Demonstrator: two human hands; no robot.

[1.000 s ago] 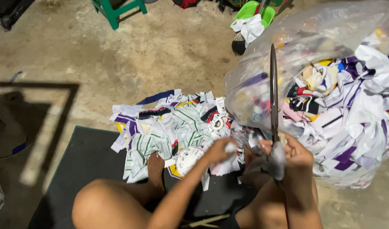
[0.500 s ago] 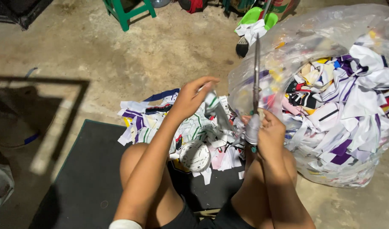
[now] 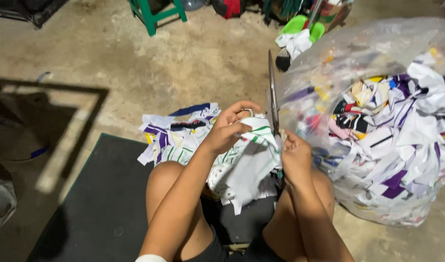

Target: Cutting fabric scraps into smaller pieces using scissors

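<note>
My left hand (image 3: 230,127) grips a white fabric piece with green stripes (image 3: 249,162), lifted over my knees. My right hand (image 3: 294,156) holds the handle of large scissors (image 3: 272,99), whose blades point straight up. The two hands are close together, with the cloth stretched between them. A pile of cut fabric scraps (image 3: 176,133), white with purple and green, lies on the floor just beyond my knees.
A big clear plastic bag (image 3: 377,121) full of fabric scraps stands at the right. I sit on a dark mat (image 3: 106,204) on a concrete floor. A green stool (image 3: 154,14) and a green dustpan with a brush (image 3: 300,31) stand further off.
My left hand lifted off the pile, rose open, then closed on the white striped cloth. The scissors stayed upright in my right hand.
</note>
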